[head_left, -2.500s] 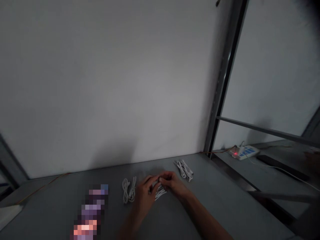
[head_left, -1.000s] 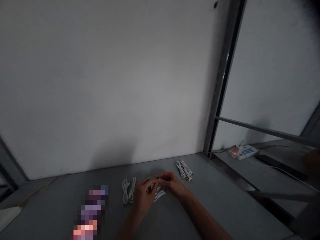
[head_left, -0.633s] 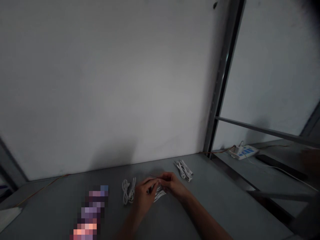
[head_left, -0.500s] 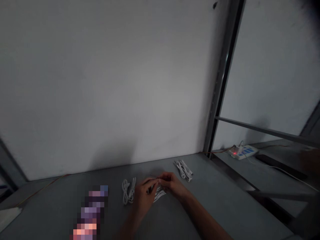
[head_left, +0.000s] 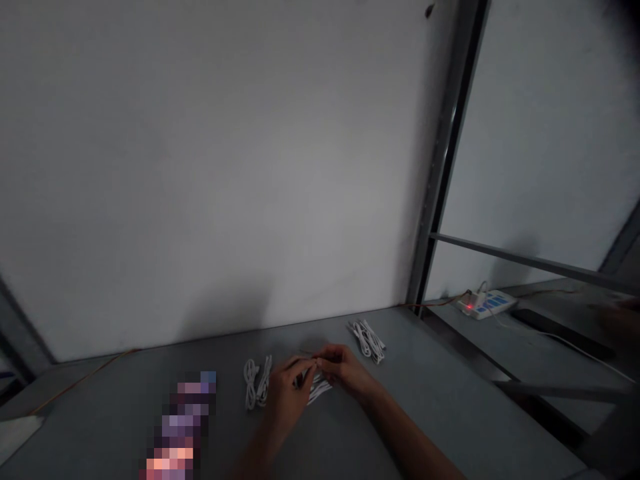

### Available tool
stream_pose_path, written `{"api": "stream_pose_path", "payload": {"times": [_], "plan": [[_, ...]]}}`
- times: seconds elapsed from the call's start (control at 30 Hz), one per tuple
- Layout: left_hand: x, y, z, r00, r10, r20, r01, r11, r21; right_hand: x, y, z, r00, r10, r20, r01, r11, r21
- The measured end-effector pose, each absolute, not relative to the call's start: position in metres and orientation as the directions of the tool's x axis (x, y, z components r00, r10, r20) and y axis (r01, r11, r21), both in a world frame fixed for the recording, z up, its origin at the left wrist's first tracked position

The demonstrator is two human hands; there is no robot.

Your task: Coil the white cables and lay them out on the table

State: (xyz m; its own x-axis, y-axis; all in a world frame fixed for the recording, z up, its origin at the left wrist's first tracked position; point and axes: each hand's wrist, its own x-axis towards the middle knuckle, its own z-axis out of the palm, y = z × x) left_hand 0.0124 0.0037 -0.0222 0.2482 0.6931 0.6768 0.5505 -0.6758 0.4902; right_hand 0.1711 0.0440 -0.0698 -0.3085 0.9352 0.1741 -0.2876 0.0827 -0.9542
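Note:
My left hand (head_left: 289, 388) and my right hand (head_left: 344, 368) meet fingertip to fingertip above the grey table. Both are closed in a pinch, and whatever lies between the fingers is too small and dim to name. A thin dark strand shows faintly just behind the fingertips. Right under the hands lies a bundled white cable (head_left: 320, 392), partly covered by them. To the left, beside my left hand, are coiled white cables (head_left: 251, 385), one of them partly hidden by the hand. Farther back, beyond my right hand, another bundle of white cables (head_left: 369, 341) rests on the table.
A pixelated, blurred-out object (head_left: 180, 427) lies at the front left. White sheet-like material (head_left: 17, 433) is at the far left edge. Behind the table rises a pale wall (head_left: 250, 167). Right of a metal post (head_left: 440, 187), a power strip (head_left: 487, 304) with a red light sits on another surface.
My hands stay pinched together in nearly the same spot, with only slight finger movement. At the far right edge, a dim blurred shape, perhaps another person's hand, has shifted a little.

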Motion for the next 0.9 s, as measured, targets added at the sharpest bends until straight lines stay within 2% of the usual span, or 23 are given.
{"api": "stream_pose_path", "payload": {"times": [0.9], "plan": [[0.0112, 0.0043, -0.0234, 0.252, 0.702, 0.666, 0.551, -0.67, 0.498, 0.1706, 0.0445, -0.0707, -0.288, 0.942, 0.173, -0.261, 0.096, -0.96]]}}
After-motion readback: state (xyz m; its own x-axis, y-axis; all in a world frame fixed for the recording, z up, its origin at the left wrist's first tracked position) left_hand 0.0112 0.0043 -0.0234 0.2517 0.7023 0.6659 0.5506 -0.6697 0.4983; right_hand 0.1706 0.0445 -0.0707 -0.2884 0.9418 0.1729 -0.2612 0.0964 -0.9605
